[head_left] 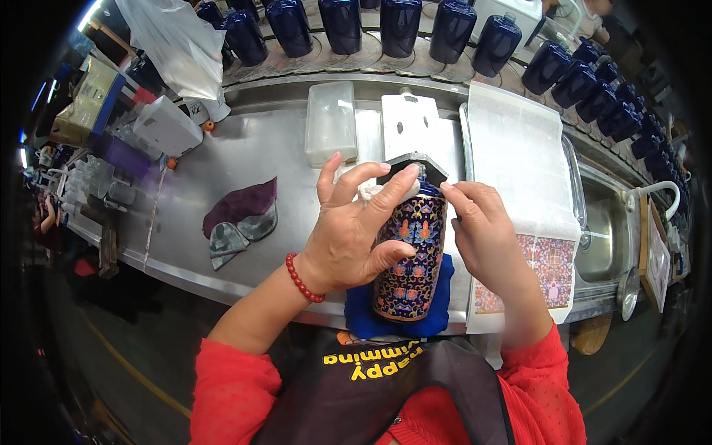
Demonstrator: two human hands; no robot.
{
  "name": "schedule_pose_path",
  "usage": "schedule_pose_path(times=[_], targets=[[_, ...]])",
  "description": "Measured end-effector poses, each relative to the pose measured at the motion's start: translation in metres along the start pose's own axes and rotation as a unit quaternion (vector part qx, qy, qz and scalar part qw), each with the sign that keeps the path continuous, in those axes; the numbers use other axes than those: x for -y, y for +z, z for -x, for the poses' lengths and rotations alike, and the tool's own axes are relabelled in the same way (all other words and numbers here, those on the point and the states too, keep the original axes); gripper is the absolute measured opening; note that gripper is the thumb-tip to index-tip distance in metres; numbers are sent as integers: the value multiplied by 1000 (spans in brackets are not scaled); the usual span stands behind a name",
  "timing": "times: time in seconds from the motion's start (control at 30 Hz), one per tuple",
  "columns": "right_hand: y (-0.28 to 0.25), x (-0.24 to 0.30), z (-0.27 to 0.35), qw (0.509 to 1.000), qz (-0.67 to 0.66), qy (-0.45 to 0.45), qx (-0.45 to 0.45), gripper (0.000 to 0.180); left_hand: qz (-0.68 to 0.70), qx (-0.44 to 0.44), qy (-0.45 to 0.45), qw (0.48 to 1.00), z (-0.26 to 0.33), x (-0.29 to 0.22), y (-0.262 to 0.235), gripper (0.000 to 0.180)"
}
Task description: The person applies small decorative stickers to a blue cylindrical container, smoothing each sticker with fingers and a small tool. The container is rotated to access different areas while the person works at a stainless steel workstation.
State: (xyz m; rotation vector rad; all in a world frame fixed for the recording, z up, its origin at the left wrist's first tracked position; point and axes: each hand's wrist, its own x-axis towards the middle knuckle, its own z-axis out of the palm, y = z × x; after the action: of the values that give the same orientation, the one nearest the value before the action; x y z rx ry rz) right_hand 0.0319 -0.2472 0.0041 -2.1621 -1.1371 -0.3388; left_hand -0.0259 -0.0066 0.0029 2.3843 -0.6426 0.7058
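Note:
A dark blue bottle [412, 256] covered in a many-coloured floral pattern stands tilted on a blue cloth [442, 311] at the table's near edge. My left hand [348, 230] wraps around its left side and presses a small white pad [372, 191] against its shoulder. My right hand [486, 233] rests against the bottle's right side, fingertips near the neck. A grey flat piece [415, 162] sits right behind the bottle's top.
A steel table [252, 159] carries a purple and grey rag [241, 219], a clear plastic box [331, 122], a white card [409, 122] and a long white sheet with printed patterns [523, 170]. Plain dark blue bottles [400, 26] line the back. A sink [604, 237] lies at right.

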Motion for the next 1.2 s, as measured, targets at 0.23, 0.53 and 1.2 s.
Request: schedule_pose_path(times=[0.23, 0.53, 1.2], targets=[[3, -3, 9, 999, -7, 14, -31, 53, -158, 80, 83, 981, 2, 0, -4, 78], [-8, 5, 10, 988, -54, 123, -76, 27, 14, -70, -1, 997, 19, -2, 7, 63], [-4, 3, -8, 996, 0, -21, -81, 25, 27, -67, -20, 997, 18, 6, 16, 68]])
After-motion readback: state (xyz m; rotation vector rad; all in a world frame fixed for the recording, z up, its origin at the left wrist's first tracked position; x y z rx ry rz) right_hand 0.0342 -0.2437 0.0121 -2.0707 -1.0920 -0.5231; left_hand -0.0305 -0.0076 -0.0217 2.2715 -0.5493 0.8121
